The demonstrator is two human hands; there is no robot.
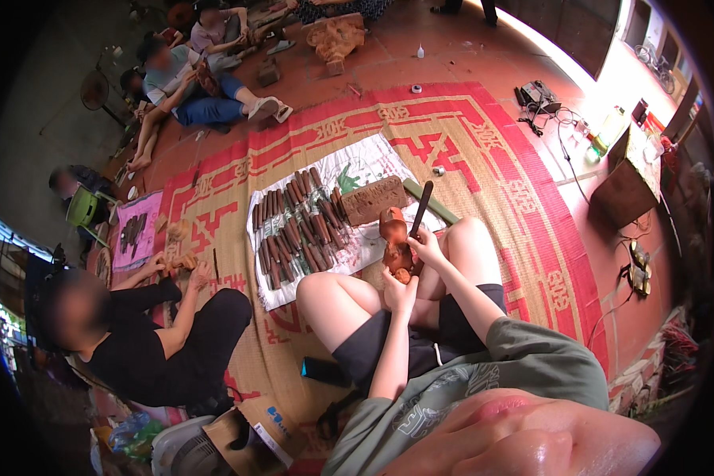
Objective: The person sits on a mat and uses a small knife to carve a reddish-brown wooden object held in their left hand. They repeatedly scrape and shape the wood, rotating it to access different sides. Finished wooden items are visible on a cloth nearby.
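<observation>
In the head view, the person sits on a woven red mat [484, 143] with a reddish-brown carved wooden figure [395, 242] upright between the knees. The left hand [399, 289] cups its base; the right hand [427, 246] is closed round a dark-handled chisel [421, 208] set against it. The wood looks hard, dense and rigid, best gripped low at the base.

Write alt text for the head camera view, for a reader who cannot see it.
A seated person's left hand grips a reddish-brown carved wooden figure while the right hand holds a dark-handled carving tool against it. Rows of dark chisels lie on a white sheet over a red patterned woven mat, where other people sit carving.
</observation>
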